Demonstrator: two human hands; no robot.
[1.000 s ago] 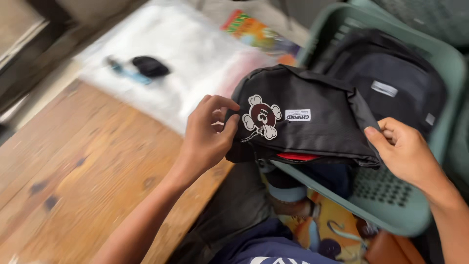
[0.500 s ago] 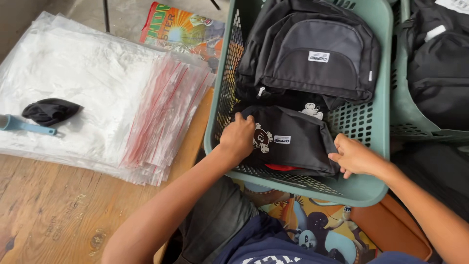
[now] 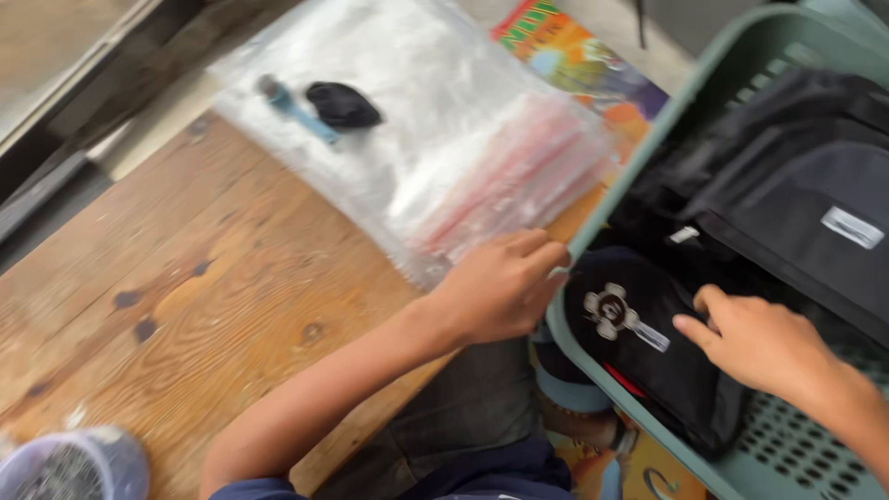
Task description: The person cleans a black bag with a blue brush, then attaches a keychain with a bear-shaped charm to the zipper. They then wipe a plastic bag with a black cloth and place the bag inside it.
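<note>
Left hand (image 3: 500, 287) hovers at the rim of the green basket (image 3: 704, 93), fingers loosely curled, gripping nothing that shows; right hand (image 3: 755, 338) rests on the small black pouch (image 3: 648, 361), fingers spread, not closed round it; the pouch lies in the basket between the two hands, white emblem up; larger black bags (image 3: 796, 194) sit beyond the right hand; a stack of clear plastic bags (image 3: 444, 139) lies on the wooden table (image 3: 185, 315), just past the left hand.

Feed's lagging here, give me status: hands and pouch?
Left hand on basket rim. Right hand open, touching black pouch inside basket. Nothing in the way.
</note>
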